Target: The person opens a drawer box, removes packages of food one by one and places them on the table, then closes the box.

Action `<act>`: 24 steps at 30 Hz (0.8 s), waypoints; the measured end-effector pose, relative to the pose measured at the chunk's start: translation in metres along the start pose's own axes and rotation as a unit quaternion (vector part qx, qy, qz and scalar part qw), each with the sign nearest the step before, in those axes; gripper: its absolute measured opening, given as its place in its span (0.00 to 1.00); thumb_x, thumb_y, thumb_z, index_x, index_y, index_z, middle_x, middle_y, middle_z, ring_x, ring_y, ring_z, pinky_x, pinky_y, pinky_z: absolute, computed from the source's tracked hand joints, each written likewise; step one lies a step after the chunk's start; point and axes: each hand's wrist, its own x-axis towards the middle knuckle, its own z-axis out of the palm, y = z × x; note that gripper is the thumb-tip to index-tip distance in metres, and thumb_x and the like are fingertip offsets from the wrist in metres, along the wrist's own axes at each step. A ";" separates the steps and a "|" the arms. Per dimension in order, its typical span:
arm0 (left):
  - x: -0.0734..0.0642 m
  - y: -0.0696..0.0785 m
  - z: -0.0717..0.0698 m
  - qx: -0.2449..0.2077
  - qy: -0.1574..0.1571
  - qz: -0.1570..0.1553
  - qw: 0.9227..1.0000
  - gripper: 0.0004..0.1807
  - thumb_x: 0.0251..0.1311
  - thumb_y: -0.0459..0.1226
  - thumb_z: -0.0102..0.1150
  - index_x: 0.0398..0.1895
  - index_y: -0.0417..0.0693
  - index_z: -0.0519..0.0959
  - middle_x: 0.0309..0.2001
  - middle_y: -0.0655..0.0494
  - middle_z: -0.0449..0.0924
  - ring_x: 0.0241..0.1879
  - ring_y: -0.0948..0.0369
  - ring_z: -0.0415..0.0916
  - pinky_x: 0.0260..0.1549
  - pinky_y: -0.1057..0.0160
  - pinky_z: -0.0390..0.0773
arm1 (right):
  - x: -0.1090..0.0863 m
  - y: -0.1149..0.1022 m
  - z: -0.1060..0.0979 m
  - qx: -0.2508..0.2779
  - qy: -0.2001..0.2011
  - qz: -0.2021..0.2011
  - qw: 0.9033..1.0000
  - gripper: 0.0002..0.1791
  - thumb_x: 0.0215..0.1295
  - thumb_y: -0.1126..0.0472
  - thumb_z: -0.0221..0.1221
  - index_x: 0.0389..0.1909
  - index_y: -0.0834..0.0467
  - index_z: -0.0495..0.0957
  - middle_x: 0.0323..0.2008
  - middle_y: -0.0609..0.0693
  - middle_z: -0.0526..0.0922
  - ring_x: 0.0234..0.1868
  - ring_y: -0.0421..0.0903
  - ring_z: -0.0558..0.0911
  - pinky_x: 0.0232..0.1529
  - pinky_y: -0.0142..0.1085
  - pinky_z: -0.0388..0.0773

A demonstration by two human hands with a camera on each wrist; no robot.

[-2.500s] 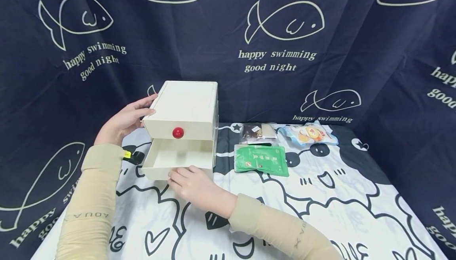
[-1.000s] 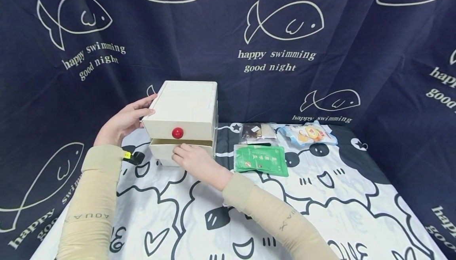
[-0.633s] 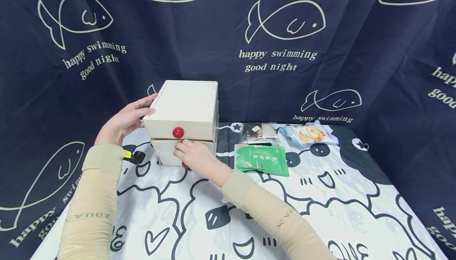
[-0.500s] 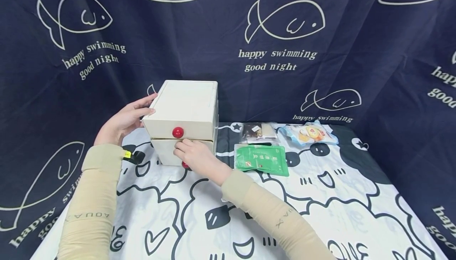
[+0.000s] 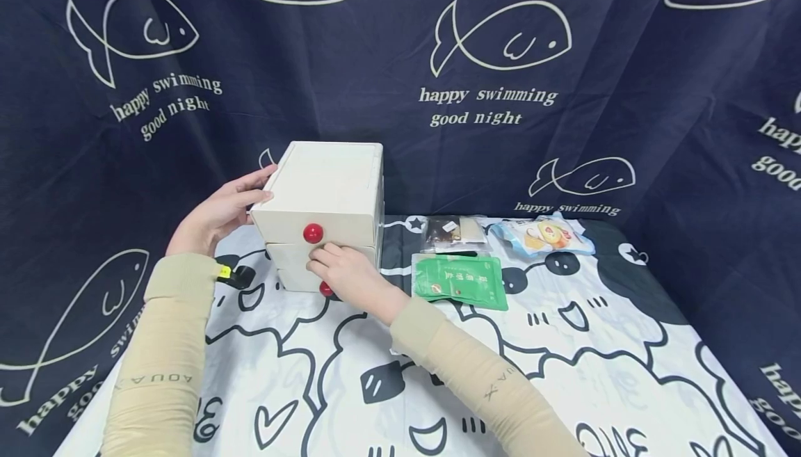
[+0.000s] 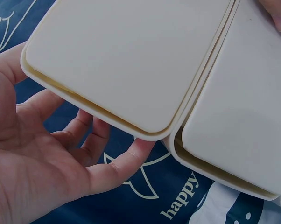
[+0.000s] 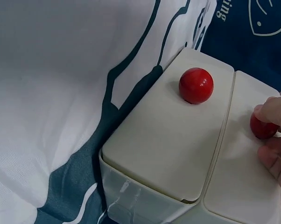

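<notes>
The middle drawer [image 5: 288, 256] is seated flush in the cabinet [image 5: 328, 175] on the bench [image 5: 563, 401]. Its knob [image 7: 261, 128] is pinched in the right grip [image 5: 350, 278], presumably for control; at the cabinet's left, the left grip [image 5: 219, 211] is spread wide, apparently as a brace.

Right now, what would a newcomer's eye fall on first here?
The glossy red top knob would likely catch it first, on the white drawer unit left of centre in the head view. Below it, the fingers of the right hand pinch the middle knob. Then the bright green packet stands out, on the patterned cloth right of the unit.
</notes>
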 end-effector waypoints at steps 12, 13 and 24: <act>0.000 -0.001 -0.001 -0.003 0.000 0.000 1.000 0.38 0.66 0.39 0.53 0.75 0.61 0.48 0.75 0.56 0.44 0.66 0.58 0.54 0.43 0.61 0.73 | -0.006 -0.003 -0.006 0.026 -0.002 0.003 1.000 0.18 0.64 0.64 0.55 0.54 0.48 0.77 0.53 0.44 0.75 0.56 0.45 0.71 0.55 0.33 0.70; 0.000 -0.001 -0.002 -0.003 0.001 0.000 1.000 0.37 0.66 0.39 0.53 0.75 0.61 0.48 0.75 0.56 0.43 0.66 0.58 0.54 0.43 0.61 0.73 | -0.007 -0.003 -0.007 0.026 0.000 -0.001 1.000 0.18 0.64 0.63 0.55 0.54 0.47 0.77 0.53 0.44 0.76 0.56 0.45 0.71 0.55 0.33 0.70; 0.000 0.000 -0.001 -0.001 -0.002 -0.001 1.000 0.38 0.66 0.39 0.53 0.75 0.62 0.48 0.76 0.56 0.43 0.68 0.56 0.51 0.44 0.60 0.72 | -0.023 -0.016 -0.003 0.022 -0.003 -0.051 0.998 0.18 0.64 0.63 0.54 0.54 0.47 0.76 0.53 0.42 0.76 0.54 0.42 0.72 0.44 0.31 0.72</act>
